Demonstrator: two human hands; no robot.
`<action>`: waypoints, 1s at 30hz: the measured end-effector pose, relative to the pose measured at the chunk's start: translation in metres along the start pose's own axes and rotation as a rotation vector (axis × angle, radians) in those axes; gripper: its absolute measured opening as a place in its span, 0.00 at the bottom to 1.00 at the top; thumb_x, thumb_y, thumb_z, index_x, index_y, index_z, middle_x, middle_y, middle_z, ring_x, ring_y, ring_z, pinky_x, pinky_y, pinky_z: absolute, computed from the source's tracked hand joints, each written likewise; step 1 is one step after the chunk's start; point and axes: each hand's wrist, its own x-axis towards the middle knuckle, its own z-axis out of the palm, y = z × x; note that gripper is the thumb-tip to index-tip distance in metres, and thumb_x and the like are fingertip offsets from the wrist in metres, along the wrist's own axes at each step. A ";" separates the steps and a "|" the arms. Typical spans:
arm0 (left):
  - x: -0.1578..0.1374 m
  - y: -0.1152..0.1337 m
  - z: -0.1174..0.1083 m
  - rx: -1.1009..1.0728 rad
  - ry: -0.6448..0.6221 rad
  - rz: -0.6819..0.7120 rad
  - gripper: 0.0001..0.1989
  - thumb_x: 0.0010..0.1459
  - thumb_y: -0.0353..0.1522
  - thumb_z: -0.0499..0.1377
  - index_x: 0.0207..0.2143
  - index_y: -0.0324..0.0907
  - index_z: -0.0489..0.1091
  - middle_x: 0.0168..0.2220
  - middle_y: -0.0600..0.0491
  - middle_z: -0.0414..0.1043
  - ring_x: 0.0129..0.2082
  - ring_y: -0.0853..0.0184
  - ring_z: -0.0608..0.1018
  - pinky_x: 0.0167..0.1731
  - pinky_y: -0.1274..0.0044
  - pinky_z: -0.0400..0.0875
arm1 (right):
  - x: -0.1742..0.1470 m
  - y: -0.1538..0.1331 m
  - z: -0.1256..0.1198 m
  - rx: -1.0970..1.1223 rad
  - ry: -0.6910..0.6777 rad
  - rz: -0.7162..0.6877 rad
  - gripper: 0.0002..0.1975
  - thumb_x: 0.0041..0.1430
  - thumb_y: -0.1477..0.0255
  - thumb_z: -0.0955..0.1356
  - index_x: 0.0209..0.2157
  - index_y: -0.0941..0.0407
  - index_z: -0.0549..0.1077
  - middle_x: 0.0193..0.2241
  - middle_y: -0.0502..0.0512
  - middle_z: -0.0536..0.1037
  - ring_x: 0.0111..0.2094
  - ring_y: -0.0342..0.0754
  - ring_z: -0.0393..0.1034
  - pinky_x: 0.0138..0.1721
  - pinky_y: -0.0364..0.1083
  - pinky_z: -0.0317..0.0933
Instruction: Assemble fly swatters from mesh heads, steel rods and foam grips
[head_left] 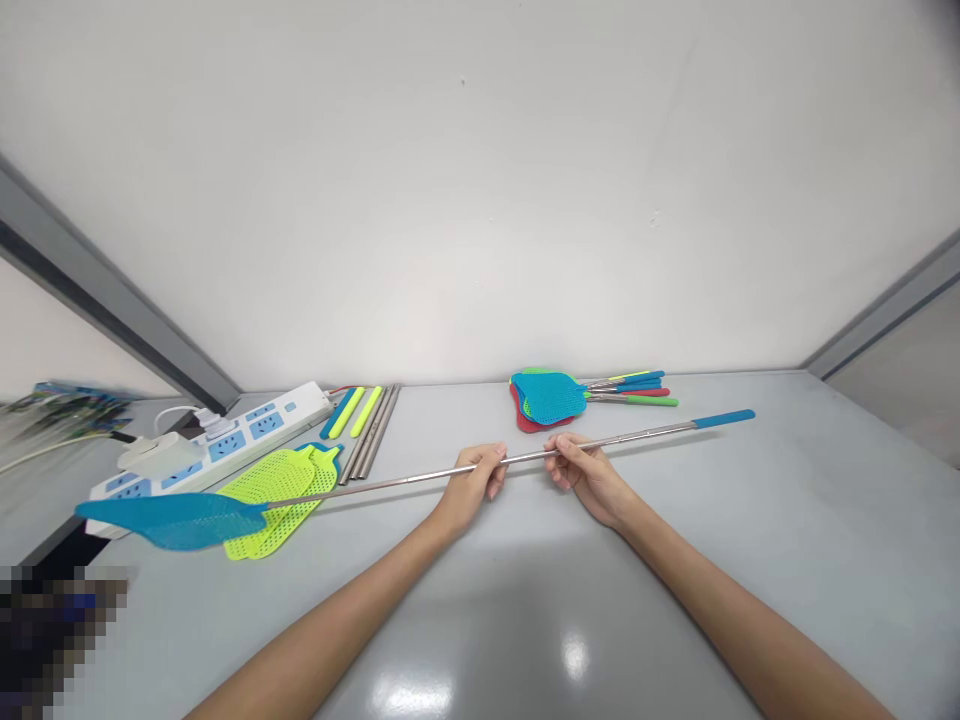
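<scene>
You hold one swatter [420, 478] stretched out across the counter [750, 540], just above its surface. Your left hand [471, 488] is curled shut around the steel rod left of its middle, thumb on top. Your right hand [583, 470] pinches the rod just beside it, fingertips closed on the thinner stretch that runs out to the blue grip [724, 417]. The blue head [171, 520] hangs off to your left, over the yellow heads [281, 492] lying flat on the counter.

The rod looks telescopic and fully drawn out, so keep your two hands in one straight line along it; any bend between them is likely to bind the sections. Grip firmly with the left and let the right do the sliding. Keep the blue head raised a little so it does not drag across the yellow heads or knock the power strip [217, 445] behind them.

At the back wall lie loose rods [373, 432] and coloured grips [352, 411], and farther right a stack of swatters [551, 398] with their handles pointing right. Mind the long end near the blue grip: it sweeps close to that stack if you swing it.
</scene>
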 end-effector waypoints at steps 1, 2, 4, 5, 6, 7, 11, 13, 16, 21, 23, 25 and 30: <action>0.001 -0.001 0.000 -0.045 0.036 0.002 0.20 0.54 0.40 0.44 0.14 0.40 0.54 0.09 0.59 0.51 0.14 0.74 0.57 0.18 0.80 0.53 | 0.000 0.000 0.000 0.024 0.002 -0.005 0.09 0.46 0.66 0.67 0.27 0.58 0.71 0.19 0.50 0.69 0.19 0.39 0.60 0.17 0.39 0.49; 0.002 -0.002 0.000 -0.098 0.074 0.006 0.19 0.54 0.40 0.45 0.15 0.41 0.54 0.09 0.60 0.50 0.13 0.74 0.57 0.18 0.80 0.52 | 0.001 0.000 0.000 0.045 0.005 -0.008 0.08 0.45 0.67 0.67 0.26 0.58 0.71 0.19 0.50 0.69 0.19 0.39 0.60 0.18 0.39 0.50; 0.003 -0.004 0.000 -0.209 0.144 0.024 0.17 0.54 0.39 0.45 0.16 0.41 0.53 0.09 0.61 0.49 0.12 0.75 0.56 0.16 0.81 0.51 | 0.001 0.001 0.000 0.067 0.013 -0.012 0.07 0.45 0.68 0.68 0.25 0.58 0.71 0.19 0.49 0.69 0.20 0.38 0.60 0.19 0.39 0.51; 0.003 -0.004 0.000 -0.258 0.175 0.036 0.17 0.53 0.39 0.45 0.16 0.41 0.52 0.10 0.61 0.48 0.12 0.75 0.55 0.15 0.81 0.51 | 0.002 0.001 0.000 0.071 0.019 -0.012 0.07 0.44 0.69 0.68 0.25 0.58 0.71 0.19 0.49 0.69 0.20 0.38 0.60 0.19 0.39 0.51; 0.003 -0.005 0.000 -0.299 0.205 0.049 0.17 0.53 0.39 0.45 0.16 0.41 0.51 0.10 0.61 0.47 0.12 0.76 0.55 0.15 0.81 0.50 | 0.002 0.002 -0.001 0.076 0.028 -0.011 0.07 0.44 0.69 0.68 0.26 0.58 0.72 0.19 0.49 0.69 0.20 0.38 0.60 0.20 0.39 0.51; 0.003 -0.005 0.000 -0.330 0.235 0.062 0.16 0.53 0.39 0.45 0.16 0.41 0.52 0.10 0.62 0.47 0.11 0.76 0.54 0.14 0.81 0.49 | 0.002 0.002 -0.001 0.083 0.041 -0.011 0.08 0.45 0.69 0.68 0.26 0.59 0.72 0.19 0.49 0.68 0.20 0.38 0.60 0.20 0.39 0.51; 0.002 -0.005 -0.001 -0.350 0.342 0.100 0.16 0.53 0.37 0.46 0.16 0.41 0.52 0.10 0.61 0.46 0.11 0.76 0.54 0.14 0.81 0.49 | 0.004 0.005 -0.003 0.157 0.125 -0.024 0.11 0.47 0.66 0.67 0.28 0.59 0.73 0.19 0.50 0.68 0.20 0.38 0.60 0.20 0.39 0.53; 0.001 -0.005 -0.002 -0.353 0.376 0.105 0.17 0.53 0.38 0.45 0.15 0.41 0.52 0.11 0.61 0.46 0.11 0.76 0.54 0.14 0.81 0.49 | 0.006 0.006 -0.004 0.206 0.176 -0.050 0.12 0.48 0.65 0.66 0.28 0.59 0.73 0.18 0.50 0.68 0.20 0.38 0.60 0.20 0.39 0.53; 0.000 -0.005 -0.003 -0.389 0.416 0.122 0.19 0.55 0.40 0.41 0.15 0.41 0.52 0.10 0.60 0.45 0.11 0.76 0.53 0.14 0.80 0.48 | 0.007 0.007 -0.005 0.263 0.236 -0.096 0.12 0.48 0.63 0.65 0.26 0.59 0.72 0.16 0.50 0.68 0.19 0.39 0.60 0.20 0.39 0.54; 0.002 -0.007 -0.004 -0.442 0.421 0.126 0.20 0.56 0.40 0.41 0.15 0.40 0.52 0.11 0.60 0.46 0.11 0.76 0.52 0.14 0.80 0.47 | 0.008 0.007 -0.006 0.294 0.269 -0.113 0.14 0.48 0.61 0.64 0.23 0.58 0.72 0.14 0.49 0.66 0.18 0.39 0.59 0.19 0.39 0.53; 0.003 -0.007 -0.004 -0.454 0.384 0.107 0.20 0.56 0.40 0.41 0.15 0.40 0.53 0.12 0.60 0.47 0.11 0.77 0.52 0.14 0.80 0.46 | 0.007 0.006 -0.007 0.262 0.237 -0.094 0.15 0.48 0.61 0.64 0.23 0.58 0.72 0.13 0.48 0.66 0.17 0.39 0.59 0.18 0.39 0.53; 0.004 -0.008 -0.003 -0.407 0.310 0.083 0.21 0.56 0.41 0.40 0.16 0.40 0.53 0.11 0.60 0.48 0.11 0.76 0.53 0.14 0.80 0.47 | 0.006 0.006 -0.006 0.202 0.180 -0.076 0.15 0.50 0.61 0.63 0.22 0.58 0.72 0.13 0.49 0.66 0.17 0.39 0.59 0.19 0.40 0.52; 0.001 -0.005 -0.001 -0.154 0.044 0.020 0.23 0.57 0.41 0.38 0.17 0.40 0.58 0.09 0.59 0.53 0.12 0.74 0.57 0.17 0.80 0.51 | 0.002 0.007 -0.001 0.007 0.022 -0.069 0.16 0.52 0.63 0.62 0.22 0.60 0.73 0.15 0.52 0.70 0.17 0.41 0.61 0.20 0.41 0.52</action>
